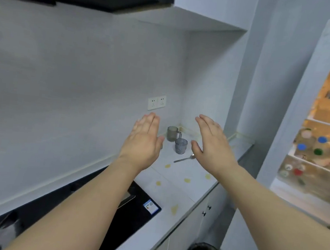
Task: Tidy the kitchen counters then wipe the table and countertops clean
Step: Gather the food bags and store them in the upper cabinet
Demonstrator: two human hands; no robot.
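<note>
Left hand: left hand (pixel 144 141) raised over the countertop (pixel 175 189), fingers straight, holding nothing.
Right hand: right hand (pixel 211 142) likewise flat, fingers extended, empty.
Between them: grey mug (pixel 173 133) in the corner, blue cup (pixel 180 146) just beside it, spoon (pixel 185 158) lying near.
Counter surface: yellow scraps (pixel 187 180) scattered; black cooktop (pixel 136 210) alongside.

We see a pale counter (pixel 183 190) carrying two mugs (pixel 173 133) (pixel 180 146), a spoon (pixel 185 158), yellow scraps (pixel 174 208) and a black cooktop (pixel 140 210).
</note>
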